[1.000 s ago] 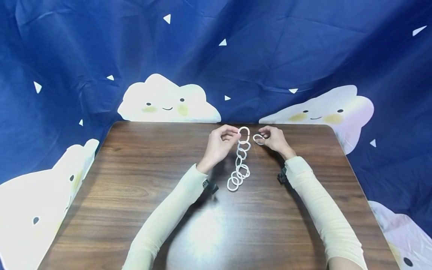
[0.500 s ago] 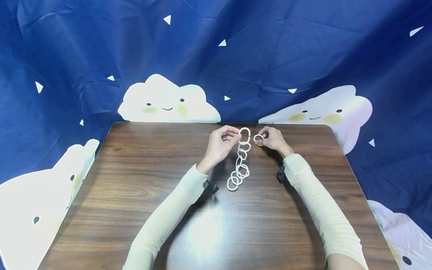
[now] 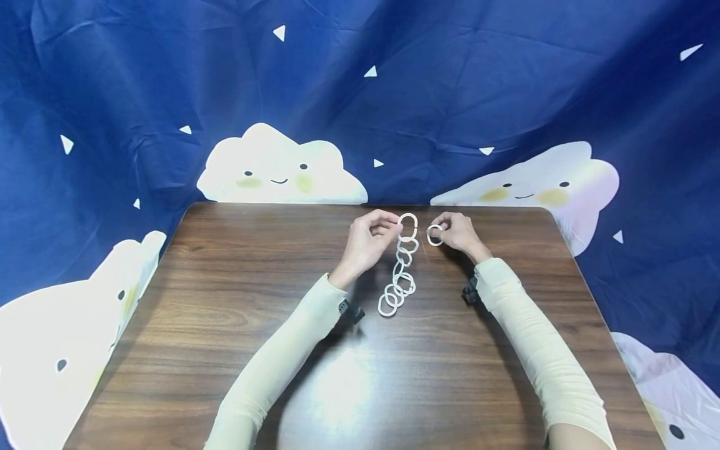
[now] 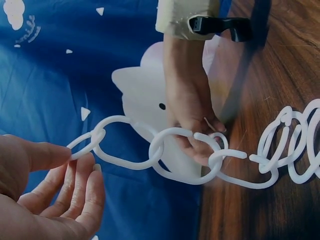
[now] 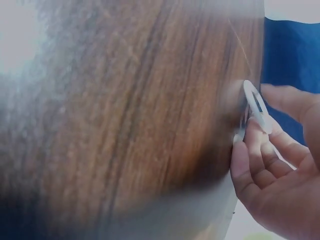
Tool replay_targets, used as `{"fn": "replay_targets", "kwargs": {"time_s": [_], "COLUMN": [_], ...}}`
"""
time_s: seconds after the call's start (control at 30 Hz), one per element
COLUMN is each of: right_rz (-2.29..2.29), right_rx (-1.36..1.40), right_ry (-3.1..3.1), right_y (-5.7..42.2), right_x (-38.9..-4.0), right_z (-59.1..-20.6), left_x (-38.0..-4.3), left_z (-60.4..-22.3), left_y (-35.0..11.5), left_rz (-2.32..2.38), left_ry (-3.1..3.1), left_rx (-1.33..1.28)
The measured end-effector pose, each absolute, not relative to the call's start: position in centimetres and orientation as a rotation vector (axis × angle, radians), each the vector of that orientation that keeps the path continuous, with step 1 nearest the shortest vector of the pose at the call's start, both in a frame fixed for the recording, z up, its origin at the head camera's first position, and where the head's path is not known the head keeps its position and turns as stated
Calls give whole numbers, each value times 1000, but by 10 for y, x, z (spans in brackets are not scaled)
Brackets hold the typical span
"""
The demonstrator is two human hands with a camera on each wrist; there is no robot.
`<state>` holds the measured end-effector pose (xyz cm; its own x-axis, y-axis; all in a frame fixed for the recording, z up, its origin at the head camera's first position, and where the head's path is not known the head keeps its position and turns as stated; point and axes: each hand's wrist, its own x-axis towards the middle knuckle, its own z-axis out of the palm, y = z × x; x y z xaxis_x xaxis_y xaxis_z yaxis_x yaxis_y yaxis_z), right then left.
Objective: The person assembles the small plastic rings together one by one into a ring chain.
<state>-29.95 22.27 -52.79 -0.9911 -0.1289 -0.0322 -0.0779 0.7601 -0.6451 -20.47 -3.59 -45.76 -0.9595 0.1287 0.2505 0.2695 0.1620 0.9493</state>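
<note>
My left hand (image 3: 368, 242) pinches the end link of a white plastic chain (image 4: 126, 164) between thumb and fingertips. From there the chain runs down toward me, its lower links bunched close over the tabletop in the head view. Small gaps show in some of the links in the left wrist view. To the right, my right hand (image 3: 458, 234) holds a separate white link (image 5: 248, 89) by its side, with thumb and fingers. That loose link stands a short way right of the chain's top, apart from it.
The brown wooden table (image 3: 253, 269) ends just beyond both hands. Behind it hangs a blue curtain (image 3: 450, 94) with clouds and triangles. A dark wrist camera (image 3: 352, 310) sits under the left sleeve, another (image 3: 470, 291) by the right cuff.
The separate link has turned in my right hand to show more of its round face, and has shifted slightly right. My left hand and the chain stay almost still.
</note>
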Motion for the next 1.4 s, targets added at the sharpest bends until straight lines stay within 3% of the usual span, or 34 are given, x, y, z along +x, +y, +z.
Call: {"fn": "replay_targets", "kwargs": {"time_s": [0.57,1.4], "right_rz": [-1225,-1492], "right_rx": [29,-158], "right_ry": [2922,2723], "right_y": [234,224], "right_x": [-284,-252], "right_z": [-504,-454], "left_x": [-203,-198], "left_z": [-456,-455], "left_y": [-38,-37], "left_rz": [-1959,-1974], "left_ry": [-2297,-2264], "left_rx": [-391,-401]}}
